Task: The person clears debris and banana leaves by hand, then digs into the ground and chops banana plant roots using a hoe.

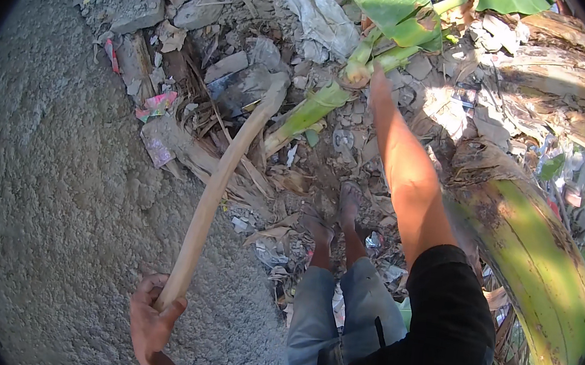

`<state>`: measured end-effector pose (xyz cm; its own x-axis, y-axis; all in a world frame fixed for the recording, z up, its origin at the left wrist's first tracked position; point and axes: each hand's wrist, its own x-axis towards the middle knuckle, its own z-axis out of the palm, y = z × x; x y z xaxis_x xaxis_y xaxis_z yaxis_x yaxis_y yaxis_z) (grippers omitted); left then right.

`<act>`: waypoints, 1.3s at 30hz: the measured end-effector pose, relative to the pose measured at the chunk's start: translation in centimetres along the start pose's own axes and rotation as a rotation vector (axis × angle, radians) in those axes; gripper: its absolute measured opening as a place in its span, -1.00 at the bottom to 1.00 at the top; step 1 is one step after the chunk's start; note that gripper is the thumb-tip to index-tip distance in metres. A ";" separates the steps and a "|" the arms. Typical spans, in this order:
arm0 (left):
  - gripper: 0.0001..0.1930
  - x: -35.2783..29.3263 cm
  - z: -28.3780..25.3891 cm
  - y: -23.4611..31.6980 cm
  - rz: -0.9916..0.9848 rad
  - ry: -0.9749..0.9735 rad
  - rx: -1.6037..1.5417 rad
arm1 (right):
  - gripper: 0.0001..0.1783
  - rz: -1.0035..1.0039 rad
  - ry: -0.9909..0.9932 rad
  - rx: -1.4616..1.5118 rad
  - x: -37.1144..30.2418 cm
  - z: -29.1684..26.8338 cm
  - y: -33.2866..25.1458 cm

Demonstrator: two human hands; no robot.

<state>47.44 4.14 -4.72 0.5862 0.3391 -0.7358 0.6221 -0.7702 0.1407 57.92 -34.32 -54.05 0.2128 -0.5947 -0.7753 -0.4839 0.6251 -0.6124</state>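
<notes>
My left hand (156, 314) is closed round the near end of a long, slightly curved wooden handle (215, 188). It slants up and away, and its far end bends near a grey, flat shape that may be a tool's blade, though I cannot be sure. My right arm is stretched forward, and my right hand (381, 88) is at the base of a young banana plant (357, 72). Its fingers are hidden, so their grip does not show. A green cut piece of banana stem (306, 116) lies between the handle and that hand.
Grey, rough ground (71, 181) spreads along the left. Rubble, dry leaves and plastic scraps (320, 18) surround the plant. A thick banana trunk (534, 258) leans close on the right, with dried trunks (567, 76) beyond. My sandalled feet (320, 224) stand among litter.
</notes>
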 end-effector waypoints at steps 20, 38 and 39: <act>-0.61 -1.2 1.1 3.0 0.048 -0.002 0.034 | -0.48 -0.069 -0.351 -0.077 -3.9 -7.2 -7.4; -0.53 -0.4 1.0 -0.3 0.331 0.028 0.014 | -0.80 -0.750 -0.118 0.243 -28.6 -27.7 -23.8; -0.55 -0.2 1.3 0.1 0.307 -0.003 0.010 | -0.83 -0.897 -0.099 0.088 -29.6 -30.2 -27.0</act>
<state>46.72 3.27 -5.42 0.7444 0.0877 -0.6619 0.4108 -0.8417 0.3504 39.08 -48.89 -9.90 0.5522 -0.8337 -0.0089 -0.0355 -0.0129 -0.9993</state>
